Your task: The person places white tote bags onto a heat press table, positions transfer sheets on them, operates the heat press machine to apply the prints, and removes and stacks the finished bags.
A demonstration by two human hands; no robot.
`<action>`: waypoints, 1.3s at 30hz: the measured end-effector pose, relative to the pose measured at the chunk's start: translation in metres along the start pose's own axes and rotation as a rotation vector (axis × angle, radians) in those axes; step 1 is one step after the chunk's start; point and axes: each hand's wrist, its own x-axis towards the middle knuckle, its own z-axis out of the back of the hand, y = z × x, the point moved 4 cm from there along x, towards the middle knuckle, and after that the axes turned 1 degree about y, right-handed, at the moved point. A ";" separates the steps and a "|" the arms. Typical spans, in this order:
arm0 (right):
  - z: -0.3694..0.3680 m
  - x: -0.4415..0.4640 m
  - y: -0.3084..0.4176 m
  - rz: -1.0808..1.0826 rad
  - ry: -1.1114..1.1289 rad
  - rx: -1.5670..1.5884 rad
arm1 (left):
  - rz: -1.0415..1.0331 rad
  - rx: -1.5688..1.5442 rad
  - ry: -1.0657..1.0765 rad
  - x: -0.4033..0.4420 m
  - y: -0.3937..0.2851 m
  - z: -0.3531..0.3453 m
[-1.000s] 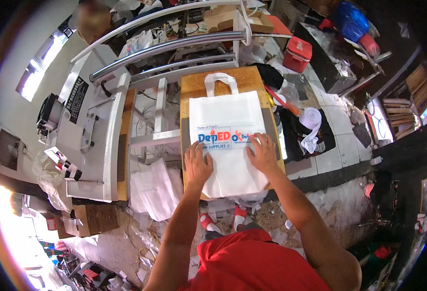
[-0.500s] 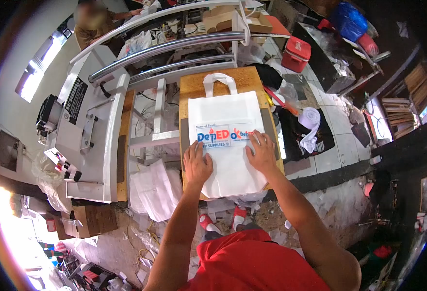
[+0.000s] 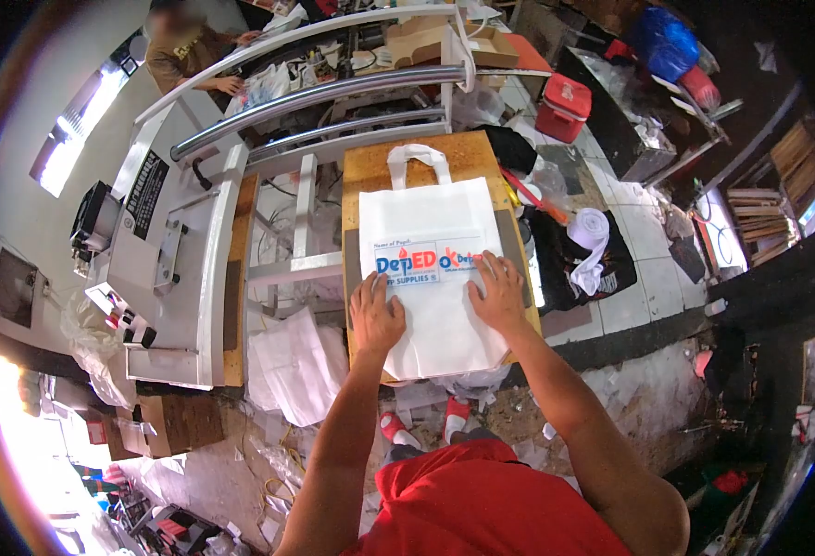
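Observation:
A white tote bag (image 3: 426, 215) lies flat on a wooden board (image 3: 366, 167), its handle loop pointing away from me. Across its middle sits a clear printed transfer sheet (image 3: 407, 269) with blue and red lettering. My left hand (image 3: 376, 315) rests with fingers spread on the sheet's lower left corner and the bag's left side. On the right side, my right hand (image 3: 498, 295) lies with fingers apart over the sheet's right end, covering part of the print. Neither hand grasps anything; both press flat.
Left of the board stands a large white press machine (image 3: 171, 241) with a steel roller bar (image 3: 315, 91). White bags (image 3: 296, 361) are piled below it. A white roll (image 3: 591, 227) and a red cooler box (image 3: 565, 107) are at right. A person (image 3: 181, 56) works behind the machine.
My hands and the bag stay almost in place. The person at the back has lowered an arm toward the far table.

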 end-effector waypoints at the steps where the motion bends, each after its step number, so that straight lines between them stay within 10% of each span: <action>1: 0.000 0.000 0.000 -0.004 0.003 0.007 | -0.002 -0.001 -0.001 0.000 0.000 0.000; 25: 0.003 0.001 0.002 -0.013 -0.070 0.057 | -0.034 -0.173 -0.101 -0.003 0.011 0.010; 34: 0.000 0.003 0.001 0.125 -0.163 0.058 | 0.143 0.153 -0.620 -0.039 0.142 0.266; 39: -0.008 -0.003 0.000 0.125 -0.259 0.038 | 0.372 0.733 -0.369 -0.017 0.250 0.384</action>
